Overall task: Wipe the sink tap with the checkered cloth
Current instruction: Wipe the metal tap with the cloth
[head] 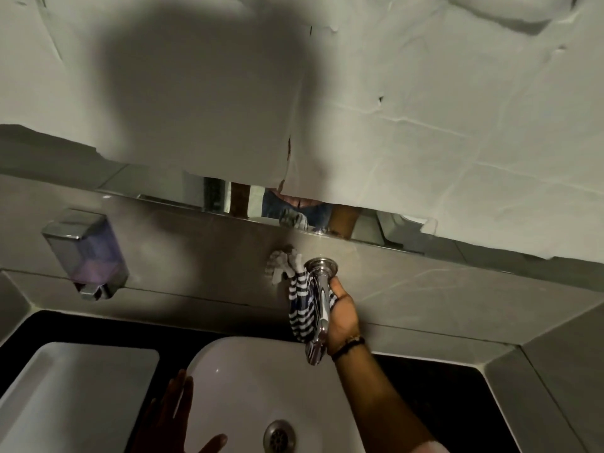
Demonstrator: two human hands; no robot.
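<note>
A chrome tap [322,291] juts out of the grey wall panel over a white basin [248,380]. My right hand [343,317] wraps around the tap's spout from the right, pressing the dark blue and white checkered cloth [302,308] against it. The cloth drapes down the tap's left side, and its reflection shows on the shiny wall. My left hand [176,416] rests flat with fingers spread on the basin's left rim, holding nothing. The tap's underside is hidden by the cloth and hand.
A wall-mounted soap dispenser [86,253] with purple liquid hangs at the left. A second white rectangular basin [75,397] sits at the lower left on a dark counter [434,387]. The drain [279,436] is in the basin. Paper [359,109] covers most of the mirror above.
</note>
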